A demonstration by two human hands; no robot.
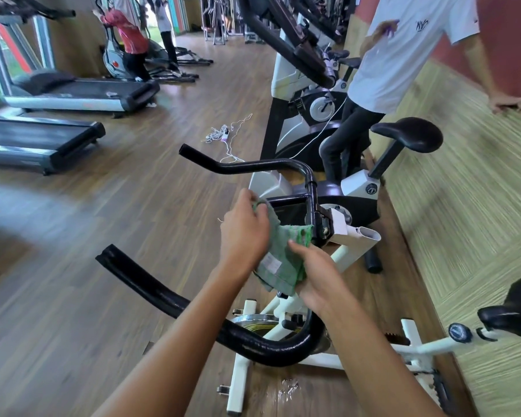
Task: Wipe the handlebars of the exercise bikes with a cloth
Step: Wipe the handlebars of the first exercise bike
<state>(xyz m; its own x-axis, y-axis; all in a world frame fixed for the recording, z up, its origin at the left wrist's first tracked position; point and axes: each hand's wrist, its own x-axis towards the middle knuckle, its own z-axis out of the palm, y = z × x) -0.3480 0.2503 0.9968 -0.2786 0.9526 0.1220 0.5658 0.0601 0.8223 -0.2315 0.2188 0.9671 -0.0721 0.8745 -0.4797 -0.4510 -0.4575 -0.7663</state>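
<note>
**While both my hands grip the cloth: view over the handlebars**

Where the black handlebars (163, 291) fork into two arms, my left hand (244, 233) curls its fingers round the upper fold of the green cloth (283, 254). My right hand (316, 278) pinches its lower edge, thumb on top. The cloth lies between the arms, just beside the stem clamp (324, 224); whether they touch I cannot tell.

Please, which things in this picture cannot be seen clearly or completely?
Head view: the middle of the handlebar is hidden behind the green cloth, the left hand and the right hand.
Head view: the print on the cloth's white label is too small to read.
Head view: the near saddle is cut off by the right edge.
</note>
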